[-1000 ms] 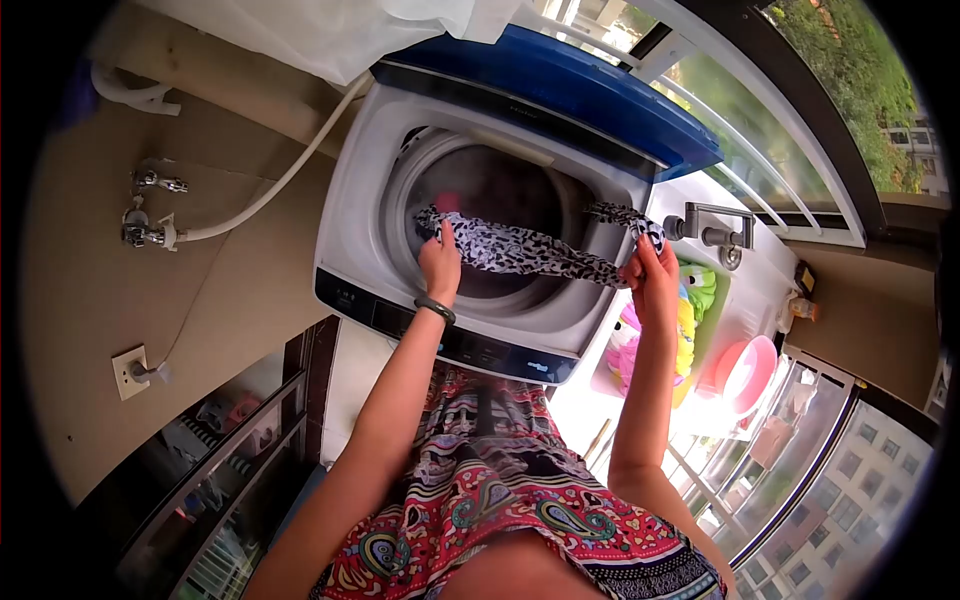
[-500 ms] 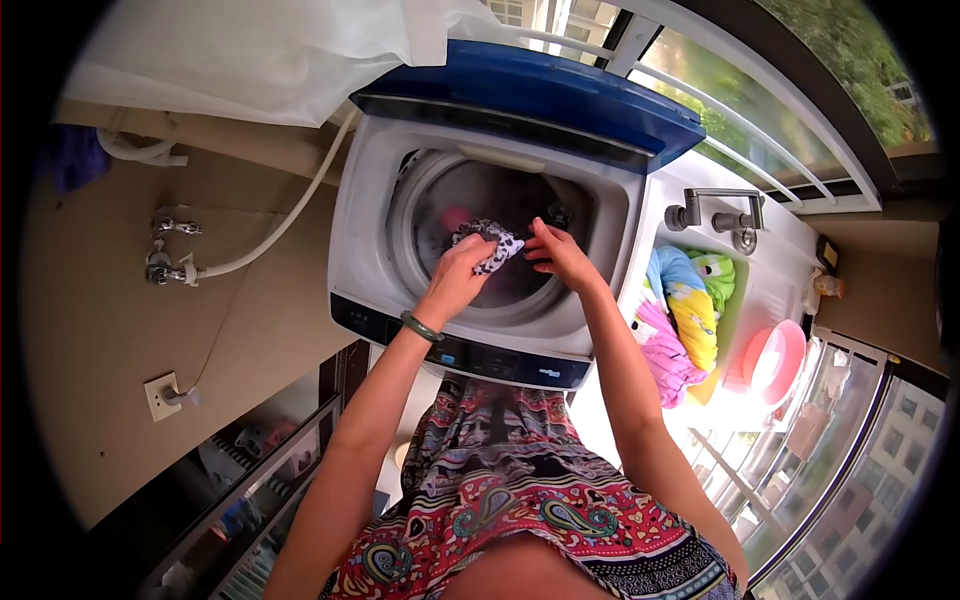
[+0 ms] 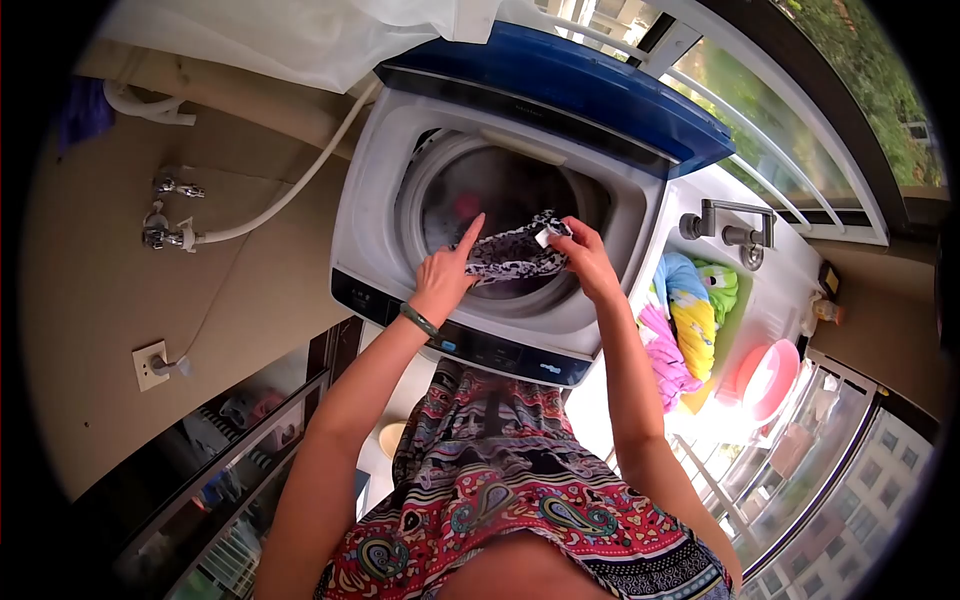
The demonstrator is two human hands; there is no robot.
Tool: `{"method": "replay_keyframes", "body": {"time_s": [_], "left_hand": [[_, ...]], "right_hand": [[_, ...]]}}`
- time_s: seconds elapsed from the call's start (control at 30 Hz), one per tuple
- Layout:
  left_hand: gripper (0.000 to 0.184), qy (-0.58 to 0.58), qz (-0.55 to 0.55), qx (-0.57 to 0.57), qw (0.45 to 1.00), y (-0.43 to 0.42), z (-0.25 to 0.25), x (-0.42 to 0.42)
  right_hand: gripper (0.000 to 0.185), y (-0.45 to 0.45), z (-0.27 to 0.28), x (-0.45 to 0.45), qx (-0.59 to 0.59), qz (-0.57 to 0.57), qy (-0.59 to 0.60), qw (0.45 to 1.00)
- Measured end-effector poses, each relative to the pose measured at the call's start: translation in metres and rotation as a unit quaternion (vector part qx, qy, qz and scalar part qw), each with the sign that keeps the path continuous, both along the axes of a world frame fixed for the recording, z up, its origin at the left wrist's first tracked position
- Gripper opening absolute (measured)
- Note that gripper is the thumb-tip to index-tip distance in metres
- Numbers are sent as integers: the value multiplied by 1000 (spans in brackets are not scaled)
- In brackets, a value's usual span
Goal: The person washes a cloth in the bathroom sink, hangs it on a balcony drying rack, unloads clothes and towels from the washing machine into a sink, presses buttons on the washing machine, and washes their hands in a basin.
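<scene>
Laundry in pink, yellow, blue and green [image 3: 692, 330] lies in soft, bunched folds below a grey metal tap [image 3: 750, 238], near a round, shiny pink basin [image 3: 772, 380]. Left of it stands a pale, top-loading washing machine [image 3: 634, 235] with its glossy blue lid [image 3: 570, 90] raised; a smooth cream hose [image 3: 290, 207] curves alongside. Above the machine's dark round drum [image 3: 520, 172], blocking part of the view inside, a thin black-and-white patterned cloth [image 3: 515, 255] spans between the hands. The left hand [image 3: 443, 284] grips one end, index finger extended; the right hand [image 3: 592, 264] pinches the other beside a small white tag [image 3: 547, 236]. A blurred pink patch [image 3: 466, 206] shows within.
</scene>
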State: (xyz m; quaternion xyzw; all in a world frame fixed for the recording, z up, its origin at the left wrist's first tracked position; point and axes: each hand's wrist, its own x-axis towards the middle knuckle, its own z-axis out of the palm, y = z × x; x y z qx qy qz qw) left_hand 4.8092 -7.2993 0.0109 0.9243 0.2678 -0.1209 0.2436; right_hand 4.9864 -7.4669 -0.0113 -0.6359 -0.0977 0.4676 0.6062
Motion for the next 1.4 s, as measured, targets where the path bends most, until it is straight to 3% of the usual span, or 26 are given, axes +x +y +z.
{"method": "replay_keyframes", "body": {"time_s": [0.03, 0.07, 0.13, 0.17, 0.2, 0.3, 0.33, 0.37, 0.43, 0.47, 0.53, 0.57, 0.63, 0.7, 0.83, 0.9, 0.97, 1.03, 1.1, 1.13, 1.2, 1.23, 1.3, 1.33, 1.37, 1.4], "left_hand": [[98, 11, 17, -68, 998, 6, 2, 6], [87, -96, 9, -142, 985, 7, -4, 10], [66, -182, 33, -323, 928, 5, -25, 15], [55, -161, 71, -417, 892, 0, -33, 13], [39, -202, 125, -462, 855, -8, -6, 17], [37, -296, 264, -619, 677, -13, 17, 15], [38, -307, 221, -645, 664, -9, 24, 14], [37, -315, 203, -660, 651, -9, 38, 15], [39, -356, 154, -715, 582, -13, 69, 26], [42, -378, 136, -728, 555, -11, 77, 28], [41, -403, 146, -726, 537, -6, 97, 28], [41, -411, 144, -732, 524, 2, 98, 22], [37, -415, 161, -700, 558, 16, 96, 15], [33, -358, 223, -629, 653, 34, 72, 8], [31, -188, 309, -364, 858, 38, -9, 20], [29, -169, 373, -451, 793, 37, -77, 12], [29, -89, 525, -533, 657, 17, -62, 31], [47, -62, 483, -712, 505, 11, -47, 39], [81, -76, 468, -664, 579, 5, -61, 45], [82, -57, 325, -824, 460, 11, -98, 41], [69, -114, 343, -796, 486, -12, -83, 54], [65, -41, 400, -841, 362, 2, -136, 44], [55, -172, 330, -765, 525, -12, -159, 13], [55, -169, 333, -765, 524, -23, -138, 16], [56, -167, 329, -787, 495, -30, -116, 22], [58, -167, 324, -807, 465, -34, -95, 31]], "right_hand": [[17, 3, 12, -6, -39, 88, -169, 981], [19, 14, 64, -17, -80, 110, -264, 955], [21, 24, 73, -31, 28, 180, -438, 880], [33, 27, 77, -32, 31, 258, -442, 859], [51, 20, 80, -25, 63, 208, -395, 893], [111, -1, 57, -3, 143, 55, -297, 942], [133, -3, 38, -3, 125, 103, -333, 929], [128, 1, 7, -13, 148, 130, -369, 908], [131, 19, -30, -34, 6, 246, -420, 873], [127, 32, -68, -39, 46, 198, -387, 899], [85, 48, -107, -51, -19, 123, -355, 927], [50, 56, -127, -46, 57, 130, -395, 908], [31, 63, -122, -37, -144, 147, -224, 953], [26, 50, -107, -29, -155, 10, -188, 970], [31, 40, -46, -29, -24, -65, -420, 905], [30, 46, -14, -38, -17, -52, -378, 924], [26, 50, 5, -47, -5, -45, -405, 913], [24, 51, 19, -58, 20, -23, -319, 947], [22, 44, 17, -68, 11, 45, -279, 959], [22, 36, 21, -71, 37, 67, -290, 954], [24, 22, 34, -72, 61, 117, -251, 959], [26, 18, 39, -69, 73, 146, -201, 966], [32, 13, 37, -58, 106, 89, -167, 976], [37, 17, 39, -42, 122, 56, -116, 984], [38, 14, 42, -28, 104, 10, 84, 991], [39, 23, 17, -20, 126, -79, 115, 982]]}}
